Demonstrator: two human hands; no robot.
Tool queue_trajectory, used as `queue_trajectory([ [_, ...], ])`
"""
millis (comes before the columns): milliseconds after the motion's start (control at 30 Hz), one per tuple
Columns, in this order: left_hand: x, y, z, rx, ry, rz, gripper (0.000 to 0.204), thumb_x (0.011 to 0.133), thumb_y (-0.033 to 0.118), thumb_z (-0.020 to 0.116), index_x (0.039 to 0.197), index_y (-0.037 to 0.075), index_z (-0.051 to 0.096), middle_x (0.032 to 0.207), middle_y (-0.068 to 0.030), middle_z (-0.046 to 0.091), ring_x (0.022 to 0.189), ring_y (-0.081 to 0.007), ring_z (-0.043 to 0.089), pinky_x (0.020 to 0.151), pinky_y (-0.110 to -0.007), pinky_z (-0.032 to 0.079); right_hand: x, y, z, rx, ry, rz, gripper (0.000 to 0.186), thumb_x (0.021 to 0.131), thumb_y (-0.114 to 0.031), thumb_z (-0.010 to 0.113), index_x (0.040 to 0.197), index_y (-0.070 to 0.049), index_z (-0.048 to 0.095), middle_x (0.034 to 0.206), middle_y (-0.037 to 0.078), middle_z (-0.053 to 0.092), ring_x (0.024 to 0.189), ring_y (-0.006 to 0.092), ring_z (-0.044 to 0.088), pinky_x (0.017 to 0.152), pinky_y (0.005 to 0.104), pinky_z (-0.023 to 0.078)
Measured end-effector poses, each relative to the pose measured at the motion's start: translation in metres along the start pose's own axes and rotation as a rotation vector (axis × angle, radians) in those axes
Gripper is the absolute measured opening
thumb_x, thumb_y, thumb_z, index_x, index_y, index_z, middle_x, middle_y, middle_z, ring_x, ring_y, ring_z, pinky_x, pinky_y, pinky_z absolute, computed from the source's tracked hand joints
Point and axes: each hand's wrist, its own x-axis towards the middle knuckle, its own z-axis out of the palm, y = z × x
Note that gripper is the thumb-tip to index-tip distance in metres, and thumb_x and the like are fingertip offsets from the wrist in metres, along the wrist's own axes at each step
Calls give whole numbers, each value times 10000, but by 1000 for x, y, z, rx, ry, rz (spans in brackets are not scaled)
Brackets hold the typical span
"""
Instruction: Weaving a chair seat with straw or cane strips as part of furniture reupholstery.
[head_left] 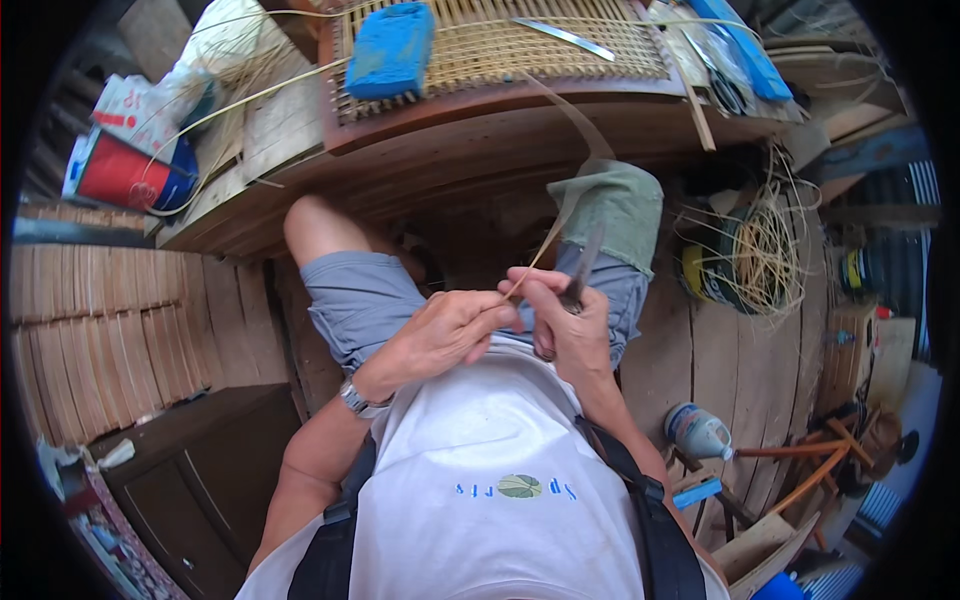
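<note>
My left hand (450, 330) pinches a thin pale cane strip (535, 261), which rises away toward the bench, blurred along its upper part. My right hand (572, 330) grips a knife (589, 255), blade pointing up and forward, with its fingertips beside the strip near my left fingers. Both hands are close together over my lap. A green cloth (630, 205) lies on my right knee. Beyond, a woven cane panel (470, 60) in a wooden frame carries a blue block (390, 48) and a thin metal strip (563, 38).
A wooden bench (230, 200) runs ahead, with a red-and-blue container (125, 170) at left and scissors (715, 80) at right. Tangled cane (760, 250) sits right of my legs. A dark cabinet (180, 490) stands at lower left; a jug (698, 430) and wooden chair parts (840, 450) at lower right.
</note>
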Motion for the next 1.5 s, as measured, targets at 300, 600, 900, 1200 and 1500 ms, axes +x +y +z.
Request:
queue_trajectory([
  [300, -35, 4, -46, -83, 61, -222, 302, 1042, 257, 559, 869, 28, 652, 611, 67, 511, 539, -10, 465, 513, -191, 358, 22, -10, -69, 232, 360, -207, 289, 929, -156, 702, 1123, 47, 636, 1006, 137, 704, 488, 31, 433, 438, 203, 373],
  [600, -45, 4, -83, -112, 139, -241, 296, 982, 254, 638, 793, 28, 663, 628, 32, 575, 538, -27, 487, 523, -180, 335, 15, -2, -80, 282, 462, -273, 201, 942, -136, 688, 1078, 2, 635, 902, 133, 719, 466, 43, 448, 431, 204, 381],
  [900, -98, 0, -133, -166, 298, 171, 310, 931, 249, 676, 735, 13, 632, 706, -54, 589, 572, -105, 490, 555, -247, 392, 27, -15, -146, 233, 891, -477, 112, 891, -86, 726, 970, -89, 647, 950, 53, 724, 519, 29, 493, 440, 168, 366],
  [1200, -83, 8, -62, -690, 225, 62, 188, 1013, 163, 593, 1083, -8, 560, 1123, -231, 706, 1102, -346, 688, 942, -403, 585, 0, -39, -78, -686, 88, 29, 381, 1027, -306, 564, 1255, -20, 668, 1014, 89, 754, 599, 43, 568, 482, 197, 413],
  [1500, -11, -27, -24, -871, 524, 46, 212, 995, 130, 625, 1175, 19, 621, 1076, -125, 711, 1066, -275, 709, 896, -356, 609, -2, -1, 5, 21, -219, 302, 304, 994, -228, 620, 1158, 21, 677, 920, 100, 736, 609, 76, 610, 466, 187, 416],
])
